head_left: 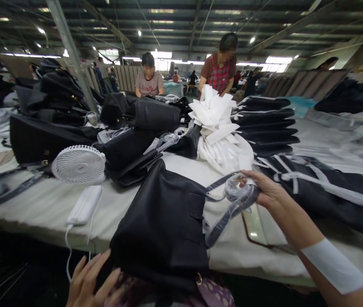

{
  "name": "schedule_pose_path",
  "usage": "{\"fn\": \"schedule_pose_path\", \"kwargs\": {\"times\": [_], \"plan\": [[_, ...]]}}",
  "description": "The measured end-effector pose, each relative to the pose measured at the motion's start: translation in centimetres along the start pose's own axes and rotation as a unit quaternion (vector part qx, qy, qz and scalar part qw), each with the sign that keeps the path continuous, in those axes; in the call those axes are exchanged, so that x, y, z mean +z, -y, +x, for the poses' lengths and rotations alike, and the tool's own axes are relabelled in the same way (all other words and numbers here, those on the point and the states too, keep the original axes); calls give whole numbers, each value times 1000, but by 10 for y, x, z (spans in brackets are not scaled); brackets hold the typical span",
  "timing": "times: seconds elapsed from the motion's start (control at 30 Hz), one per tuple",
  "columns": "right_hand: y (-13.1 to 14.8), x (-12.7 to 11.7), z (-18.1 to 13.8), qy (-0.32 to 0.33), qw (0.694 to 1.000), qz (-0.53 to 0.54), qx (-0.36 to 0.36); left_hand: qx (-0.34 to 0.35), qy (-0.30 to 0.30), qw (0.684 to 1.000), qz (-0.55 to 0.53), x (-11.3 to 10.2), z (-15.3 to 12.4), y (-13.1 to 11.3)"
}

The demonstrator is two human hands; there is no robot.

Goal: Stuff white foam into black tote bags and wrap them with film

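A black leather handbag lies on the white-covered table in front of me, its bottom end hanging over the near edge. My right hand grips the bag's plastic-wrapped strap, bunched into a coil at the fingers. My left hand hovers with fingers spread beside the bag's lower left corner, below the table edge, holding nothing.
A small white fan and a white power bank sit left of the bag. A phone lies under my right wrist. Black bags, white paper stuffing and stacked dark pieces crowd the far side. Two people work across the table.
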State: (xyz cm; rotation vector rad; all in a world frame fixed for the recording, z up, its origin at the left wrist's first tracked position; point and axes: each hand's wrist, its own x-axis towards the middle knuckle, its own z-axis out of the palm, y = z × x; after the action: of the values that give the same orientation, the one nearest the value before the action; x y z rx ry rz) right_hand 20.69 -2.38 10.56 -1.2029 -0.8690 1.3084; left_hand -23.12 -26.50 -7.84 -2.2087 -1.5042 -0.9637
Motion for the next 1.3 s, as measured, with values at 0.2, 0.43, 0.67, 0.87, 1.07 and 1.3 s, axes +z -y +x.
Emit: {"fn": "schedule_pose_path", "kwargs": {"times": [0.2,0.43,0.67,0.87,1.07,1.3], "plan": [[16,-1,-37,29,999,10,14,149,112,978,97,13,77,-30],[14,2,-9,38,998,18,48,107,286,952,-25,-5,161,-14],[-8,4,27,-64,970,-234,-23,-206,371,900,-102,5,237,24],[1,26,65,-37,942,-328,-57,-217,373,897,-98,1,233,29],[45,72,108,47,907,-396,-133,-225,358,889,-175,-16,221,8],[68,97,124,133,869,-443,-175,-134,403,869,-252,-17,193,-66]]}}
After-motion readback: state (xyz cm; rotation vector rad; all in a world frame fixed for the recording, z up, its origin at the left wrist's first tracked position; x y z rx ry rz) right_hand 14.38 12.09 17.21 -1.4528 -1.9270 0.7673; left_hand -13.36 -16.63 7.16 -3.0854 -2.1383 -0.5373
